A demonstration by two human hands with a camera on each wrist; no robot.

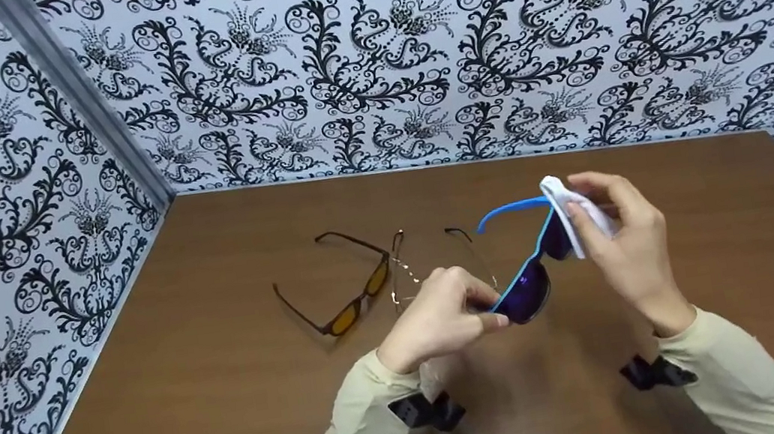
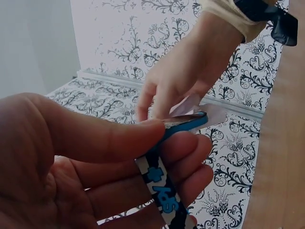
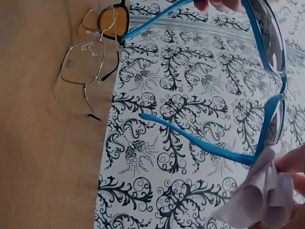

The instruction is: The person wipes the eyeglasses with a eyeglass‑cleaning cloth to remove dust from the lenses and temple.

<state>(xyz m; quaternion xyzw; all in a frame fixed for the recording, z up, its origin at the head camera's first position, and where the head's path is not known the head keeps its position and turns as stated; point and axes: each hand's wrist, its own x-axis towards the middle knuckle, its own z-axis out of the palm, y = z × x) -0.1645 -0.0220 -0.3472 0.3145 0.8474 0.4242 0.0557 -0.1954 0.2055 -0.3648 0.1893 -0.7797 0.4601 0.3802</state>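
Blue-framed sunglasses (image 1: 524,290) with dark purple lenses are held up over the table, temples spread. My left hand (image 1: 442,315) pinches them at one end of the frame between thumb and fingers; in the left wrist view a patterned black-and-white temple (image 2: 161,191) runs down across its fingers. Around the far lens a white cloth (image 1: 562,211) is folded, and my right hand (image 1: 629,243) grips it there. The right wrist view shows the cloth (image 3: 264,193) bunched over the frame's end, near the hinge of a blue temple (image 3: 200,140).
Left of the hands, dark-framed glasses with amber lenses (image 1: 346,319) lie on the brown table (image 1: 234,420). Thin metal-framed clear glasses (image 3: 83,62) lie beside them, partly behind my left hand in the head view. Patterned panels (image 1: 395,57) wall the table's back and sides.
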